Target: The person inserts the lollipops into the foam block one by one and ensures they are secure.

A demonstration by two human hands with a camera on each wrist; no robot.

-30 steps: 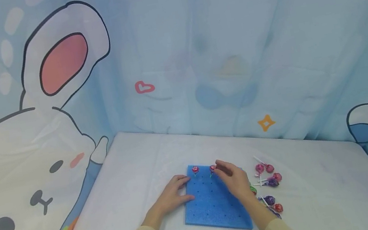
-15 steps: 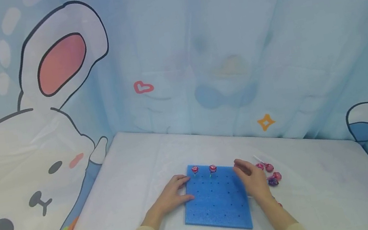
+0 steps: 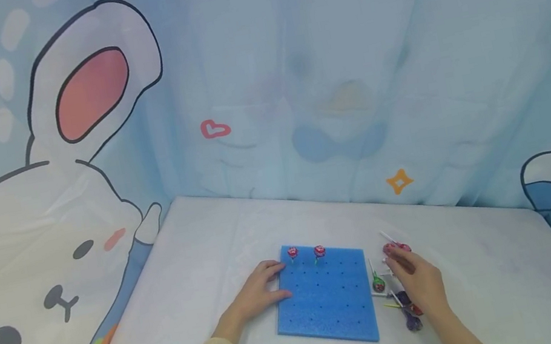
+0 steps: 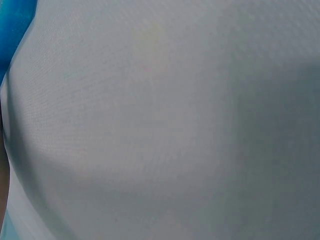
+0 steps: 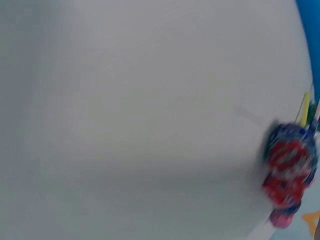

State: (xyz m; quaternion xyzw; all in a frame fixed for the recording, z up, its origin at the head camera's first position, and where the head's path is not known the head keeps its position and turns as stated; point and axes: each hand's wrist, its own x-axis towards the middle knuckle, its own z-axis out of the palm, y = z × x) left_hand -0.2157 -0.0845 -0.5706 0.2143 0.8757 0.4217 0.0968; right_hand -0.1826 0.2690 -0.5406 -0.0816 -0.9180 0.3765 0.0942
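A blue foam board point(image 3: 326, 301) with rows of small holes lies on the white table. Two red-wrapped lollipops, a left one point(image 3: 293, 252) and a right one point(image 3: 319, 251), stand upright near its far edge. My left hand point(image 3: 259, 290) rests against the board's left edge, fingers and thumb spread apart. Right of the board, my right hand point(image 3: 421, 281) reaches over the loose lollipops, its fingertips right at a pink lollipop point(image 3: 404, 247); thumb and index finger look apart. The hand covers part of the pile.
A green lollipop point(image 3: 378, 284) lies close to the board's right edge. Nearer, a purple lollipop point(image 3: 413, 322) and a red one point(image 3: 415, 309) lie together with crossed sticks. A printed curtain point(image 3: 261, 156) hangs behind the table point(image 3: 231, 235).
My right hand has left the right upright lollipop on the board and moved right, past the board's edge, to the loose lollipops. The left hand has stayed in place.
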